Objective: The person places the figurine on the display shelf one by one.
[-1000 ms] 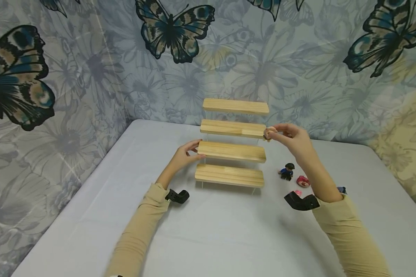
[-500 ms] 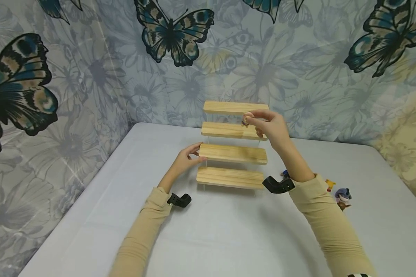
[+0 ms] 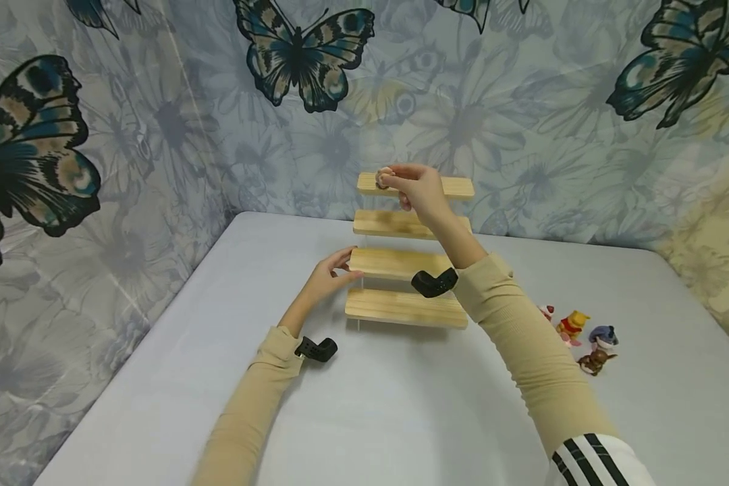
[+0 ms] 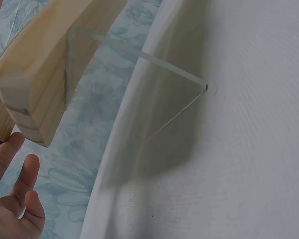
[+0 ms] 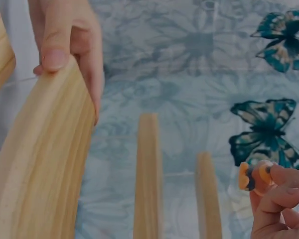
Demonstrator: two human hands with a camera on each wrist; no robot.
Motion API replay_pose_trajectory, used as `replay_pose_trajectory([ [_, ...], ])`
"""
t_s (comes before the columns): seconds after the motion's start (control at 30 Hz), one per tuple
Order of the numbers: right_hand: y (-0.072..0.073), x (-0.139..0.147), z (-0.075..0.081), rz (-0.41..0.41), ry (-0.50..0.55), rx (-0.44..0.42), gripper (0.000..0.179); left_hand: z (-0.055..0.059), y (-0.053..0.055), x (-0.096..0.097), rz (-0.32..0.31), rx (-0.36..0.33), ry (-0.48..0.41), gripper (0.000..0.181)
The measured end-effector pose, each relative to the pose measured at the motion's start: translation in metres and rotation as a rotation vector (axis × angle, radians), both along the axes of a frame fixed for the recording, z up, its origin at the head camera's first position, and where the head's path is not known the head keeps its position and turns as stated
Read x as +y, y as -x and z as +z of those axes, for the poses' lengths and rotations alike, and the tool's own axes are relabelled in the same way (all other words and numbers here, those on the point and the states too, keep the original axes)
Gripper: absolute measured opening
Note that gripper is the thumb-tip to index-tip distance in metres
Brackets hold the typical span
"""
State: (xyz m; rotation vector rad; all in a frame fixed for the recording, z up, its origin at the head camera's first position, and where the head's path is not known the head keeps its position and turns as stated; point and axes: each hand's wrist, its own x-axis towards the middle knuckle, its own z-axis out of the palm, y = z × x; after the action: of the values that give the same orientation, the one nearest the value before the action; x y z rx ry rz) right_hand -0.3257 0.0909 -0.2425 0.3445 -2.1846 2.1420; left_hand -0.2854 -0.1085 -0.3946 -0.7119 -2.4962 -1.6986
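- Figurine (image 5: 246,178), small and rounded, orange with dark patches, sits right at the fingertips of the right hand (image 3: 424,191), pinched between the thumb and a finger, so that grip is pretty narrow.
- Most of the toy pokes out past the fingertips. From the head camera it's just left of them, in front of the left half of the pale wooden top board (image 3: 458,188).
- The right wrist view shows a gap between the toy and that board, so they aren't touching. The remaining fingers on this hand are curled in below the pinch.
- The left hand (image 3: 328,273) has the left end of the pale wooden third board (image 3: 401,263), counting down from the top. Thumb is on the near side, fingers on the far side, so they're only spread about as wide as the plank.
- Two more planks in the same stepped stand: a pale wooden second board (image 3: 379,223), partly behind the right hand and arm, and a pale wooden bottom board (image 3: 401,308).
- Off right on the white tablecloth (image 3: 401,405), near the right forearm, there's a yellow bear figure in a red top (image 3: 571,325), a blue-grey and white figure (image 3: 604,336) and a brown figure (image 3: 592,363).
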Motion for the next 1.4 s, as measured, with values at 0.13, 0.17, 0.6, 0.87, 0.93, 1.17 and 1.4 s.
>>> replay_pose_trajectory([
  [0.13, 0.011, -0.009, 0.000, -0.027, 0.013, -0.039, 0.034, -0.001, -0.003, 0.003, 0.011, -0.018, 0.013, 0.070],
  [0.17, 0.013, -0.011, 0.000, -0.032, 0.024, -0.040, 0.033, -0.001, -0.003, 0.004, 0.020, -0.020, 0.014, 0.070],
  [0.6, 0.030, -0.021, -0.007, -0.033, 0.162, -0.057, 0.032, 0.006, -0.005, -0.001, 0.022, -0.013, 0.042, 0.067],
  [0.87, 0.035, -0.020, -0.012, -0.035, 0.189, -0.102, 0.034, 0.001, -0.002, -0.001, -0.007, 0.009, 0.027, 0.075],
  [0.93, 0.037, -0.020, -0.013, -0.035, 0.182, -0.105, 0.035, 0.000, -0.001, -0.001, 0.002, 0.002, 0.029, 0.080],
  [1.17, 0.039, -0.020, -0.012, -0.038, 0.132, -0.084, 0.038, 0.002, 0.000, 0.001, -0.001, 0.007, 0.031, 0.076],
  [1.4, 0.040, -0.022, -0.013, -0.051, 0.111, -0.091, 0.034, 0.020, -0.015, 0.003, -0.006, 0.010, 0.050, 0.058],
])
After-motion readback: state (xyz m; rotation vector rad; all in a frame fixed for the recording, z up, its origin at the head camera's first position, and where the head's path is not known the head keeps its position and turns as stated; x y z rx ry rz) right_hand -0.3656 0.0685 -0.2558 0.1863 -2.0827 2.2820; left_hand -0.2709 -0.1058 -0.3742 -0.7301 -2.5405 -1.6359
